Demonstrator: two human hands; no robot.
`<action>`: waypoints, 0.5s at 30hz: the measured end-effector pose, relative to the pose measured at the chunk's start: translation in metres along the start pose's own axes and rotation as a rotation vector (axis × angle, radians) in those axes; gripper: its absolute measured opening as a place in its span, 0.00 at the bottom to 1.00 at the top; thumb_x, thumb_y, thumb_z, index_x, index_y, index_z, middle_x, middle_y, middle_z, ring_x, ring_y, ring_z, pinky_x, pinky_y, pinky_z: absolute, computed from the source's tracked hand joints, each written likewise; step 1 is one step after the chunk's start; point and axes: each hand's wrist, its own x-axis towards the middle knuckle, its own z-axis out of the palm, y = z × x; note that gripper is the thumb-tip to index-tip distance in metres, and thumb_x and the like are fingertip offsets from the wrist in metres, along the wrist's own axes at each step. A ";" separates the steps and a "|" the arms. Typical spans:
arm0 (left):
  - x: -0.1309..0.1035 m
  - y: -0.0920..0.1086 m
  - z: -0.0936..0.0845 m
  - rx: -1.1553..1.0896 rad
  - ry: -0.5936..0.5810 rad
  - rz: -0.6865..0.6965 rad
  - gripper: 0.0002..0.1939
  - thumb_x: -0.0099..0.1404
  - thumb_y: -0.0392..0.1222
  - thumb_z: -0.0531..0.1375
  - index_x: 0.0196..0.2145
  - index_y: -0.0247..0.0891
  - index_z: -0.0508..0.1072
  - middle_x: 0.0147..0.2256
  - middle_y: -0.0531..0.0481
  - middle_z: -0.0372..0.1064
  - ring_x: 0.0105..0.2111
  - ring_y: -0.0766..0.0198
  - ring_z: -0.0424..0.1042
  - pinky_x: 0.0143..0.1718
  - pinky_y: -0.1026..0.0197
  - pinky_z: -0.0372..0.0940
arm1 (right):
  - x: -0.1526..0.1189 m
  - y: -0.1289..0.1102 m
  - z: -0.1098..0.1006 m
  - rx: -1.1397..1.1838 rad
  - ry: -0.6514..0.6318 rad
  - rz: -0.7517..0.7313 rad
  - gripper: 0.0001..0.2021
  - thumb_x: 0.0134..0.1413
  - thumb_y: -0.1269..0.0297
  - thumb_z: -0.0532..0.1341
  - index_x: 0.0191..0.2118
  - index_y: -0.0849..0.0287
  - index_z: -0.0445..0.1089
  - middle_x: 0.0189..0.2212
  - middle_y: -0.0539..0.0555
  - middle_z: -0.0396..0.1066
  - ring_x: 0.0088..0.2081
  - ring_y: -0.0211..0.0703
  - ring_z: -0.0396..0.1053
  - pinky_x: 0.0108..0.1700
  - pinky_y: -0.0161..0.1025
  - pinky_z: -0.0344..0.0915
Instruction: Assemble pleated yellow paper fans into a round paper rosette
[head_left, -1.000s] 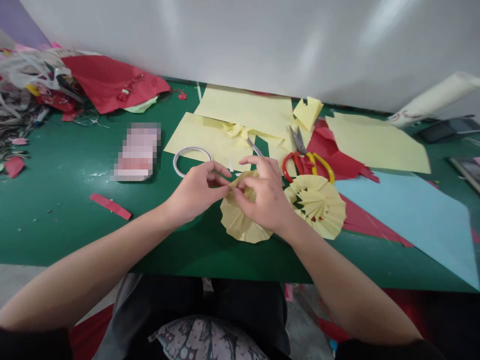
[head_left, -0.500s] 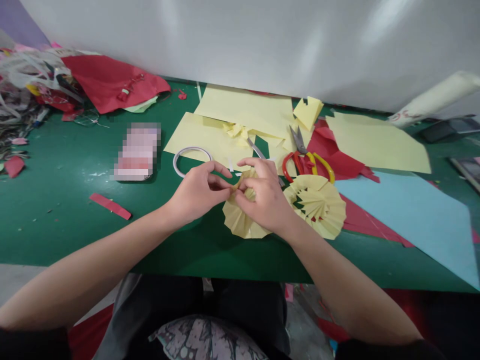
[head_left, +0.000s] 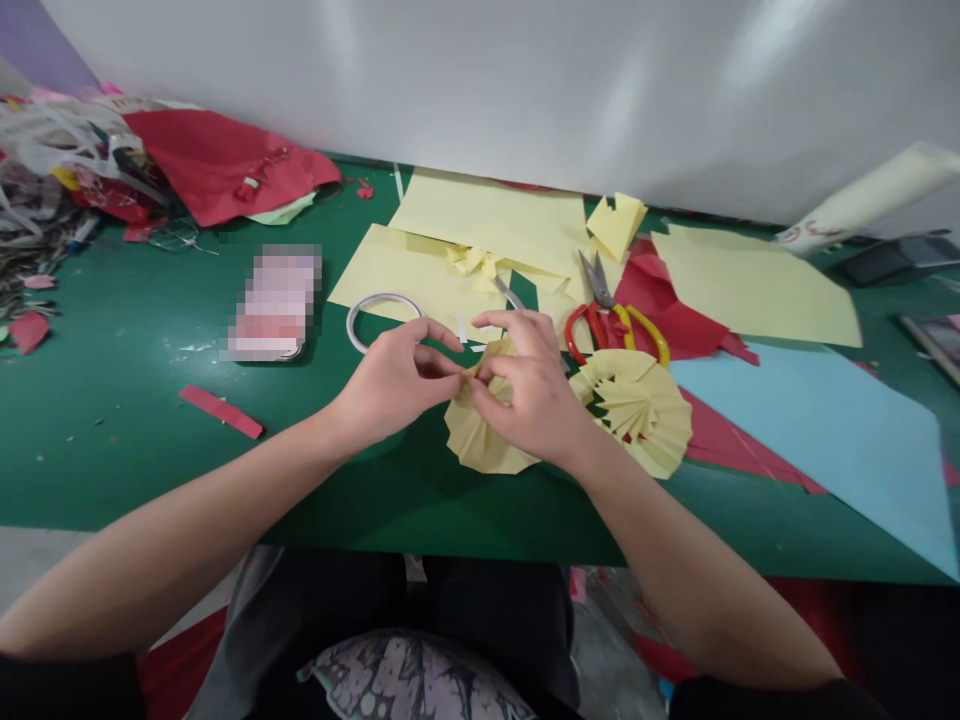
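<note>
A pleated yellow paper fan (head_left: 487,440) is held just above the green table, its folds spread out below my fingers. My left hand (head_left: 397,385) pinches its left edge between thumb and fingertip. My right hand (head_left: 529,385) grips the same fan from the right, thumb and index finger meeting the left fingertips; part of the paper is hidden behind it. Just right of my right hand lies a second pleated paper round (head_left: 660,410) with cut-out slots. Near the left fingers is a roll of white tape (head_left: 358,318), lying flat.
Scissors (head_left: 600,290) with red and yellow handles lie behind the hands, beside a knife (head_left: 510,293). Yellow sheets (head_left: 495,210), red paper (head_left: 652,290) and a blue sheet (head_left: 825,410) cover the back and right. A phone (head_left: 274,305) and a red strip (head_left: 221,411) lie left.
Almost nothing differs. Both hands keep their pinch on the fan, and its lower edge has shifted up very slightly.
</note>
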 end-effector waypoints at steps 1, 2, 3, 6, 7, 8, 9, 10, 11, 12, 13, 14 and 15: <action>0.000 0.000 0.000 0.001 -0.001 0.000 0.11 0.51 0.34 0.60 0.34 0.37 0.65 0.24 0.53 0.72 0.26 0.68 0.71 0.28 0.66 0.64 | 0.000 0.000 0.000 -0.004 -0.006 -0.002 0.10 0.47 0.69 0.56 0.17 0.60 0.63 0.49 0.56 0.61 0.53 0.54 0.53 0.54 0.55 0.53; 0.000 0.000 0.000 0.000 0.000 0.002 0.11 0.51 0.34 0.60 0.34 0.37 0.65 0.24 0.54 0.72 0.26 0.68 0.71 0.28 0.66 0.64 | 0.000 0.000 -0.001 -0.009 -0.012 -0.004 0.10 0.46 0.70 0.56 0.17 0.60 0.63 0.49 0.56 0.61 0.53 0.54 0.52 0.54 0.55 0.53; 0.000 0.000 0.000 -0.001 0.000 0.004 0.11 0.51 0.34 0.60 0.34 0.37 0.65 0.24 0.54 0.72 0.26 0.68 0.71 0.28 0.66 0.64 | 0.000 0.000 -0.001 -0.014 -0.016 -0.007 0.10 0.46 0.71 0.56 0.17 0.60 0.63 0.50 0.57 0.61 0.53 0.54 0.52 0.54 0.55 0.53; 0.000 0.000 0.000 -0.008 -0.002 0.006 0.11 0.51 0.33 0.60 0.34 0.37 0.65 0.23 0.54 0.71 0.25 0.68 0.71 0.29 0.65 0.64 | -0.001 -0.001 -0.001 -0.021 -0.016 -0.016 0.11 0.46 0.72 0.55 0.17 0.60 0.63 0.50 0.57 0.60 0.53 0.54 0.52 0.53 0.55 0.53; 0.000 0.000 0.000 -0.009 -0.001 0.007 0.11 0.51 0.33 0.60 0.34 0.37 0.65 0.23 0.54 0.71 0.25 0.68 0.71 0.28 0.65 0.63 | -0.001 -0.001 -0.001 -0.019 -0.012 -0.017 0.11 0.46 0.72 0.55 0.17 0.59 0.63 0.50 0.56 0.60 0.53 0.54 0.52 0.53 0.55 0.53; 0.000 0.000 0.000 -0.009 0.000 0.009 0.11 0.50 0.33 0.60 0.34 0.37 0.65 0.23 0.54 0.71 0.25 0.68 0.70 0.28 0.65 0.63 | -0.001 0.000 -0.001 -0.016 -0.006 -0.018 0.10 0.46 0.73 0.55 0.17 0.59 0.62 0.50 0.56 0.61 0.53 0.54 0.53 0.53 0.55 0.53; 0.000 0.000 0.000 -0.007 0.000 0.012 0.12 0.50 0.33 0.60 0.34 0.37 0.65 0.23 0.54 0.70 0.25 0.69 0.70 0.27 0.66 0.62 | -0.001 0.000 -0.001 -0.011 0.002 -0.019 0.10 0.46 0.73 0.55 0.17 0.59 0.63 0.49 0.56 0.61 0.52 0.54 0.53 0.53 0.55 0.54; 0.001 0.000 0.000 -0.002 0.002 0.015 0.12 0.50 0.33 0.60 0.34 0.37 0.65 0.23 0.54 0.70 0.24 0.69 0.69 0.27 0.66 0.62 | -0.001 0.000 -0.001 -0.003 0.010 -0.020 0.10 0.45 0.73 0.55 0.17 0.59 0.63 0.49 0.55 0.61 0.52 0.53 0.53 0.53 0.55 0.54; 0.001 -0.001 -0.001 0.003 0.005 0.020 0.12 0.50 0.33 0.60 0.34 0.37 0.65 0.23 0.54 0.69 0.24 0.70 0.69 0.27 0.67 0.61 | -0.001 0.000 -0.001 0.006 0.016 -0.021 0.10 0.45 0.73 0.55 0.17 0.59 0.63 0.48 0.55 0.61 0.52 0.53 0.53 0.53 0.55 0.54; 0.001 -0.001 -0.001 0.010 0.009 0.024 0.12 0.50 0.33 0.60 0.34 0.37 0.65 0.23 0.55 0.68 0.24 0.70 0.68 0.26 0.67 0.61 | 0.000 0.001 -0.001 0.015 0.019 -0.022 0.10 0.45 0.73 0.55 0.17 0.59 0.63 0.48 0.55 0.62 0.52 0.53 0.54 0.53 0.54 0.54; 0.001 -0.002 -0.001 0.016 0.012 0.030 0.11 0.51 0.33 0.59 0.34 0.37 0.65 0.23 0.55 0.68 0.24 0.71 0.68 0.26 0.67 0.60 | 0.000 0.001 -0.001 0.024 0.019 -0.023 0.10 0.45 0.73 0.56 0.17 0.59 0.63 0.48 0.55 0.62 0.52 0.52 0.54 0.53 0.54 0.54; 0.002 -0.002 -0.001 0.022 0.014 0.034 0.11 0.51 0.33 0.59 0.34 0.37 0.65 0.24 0.55 0.68 0.24 0.71 0.67 0.26 0.68 0.60 | 0.000 0.001 -0.002 0.030 0.018 -0.022 0.10 0.45 0.73 0.56 0.17 0.59 0.63 0.48 0.55 0.62 0.52 0.52 0.54 0.54 0.54 0.54; 0.002 -0.002 -0.002 0.028 0.013 0.038 0.11 0.51 0.33 0.59 0.35 0.37 0.65 0.24 0.55 0.67 0.24 0.71 0.67 0.26 0.68 0.60 | 0.000 0.002 -0.002 0.033 0.013 -0.020 0.10 0.45 0.72 0.56 0.18 0.59 0.64 0.48 0.55 0.62 0.52 0.52 0.54 0.54 0.53 0.53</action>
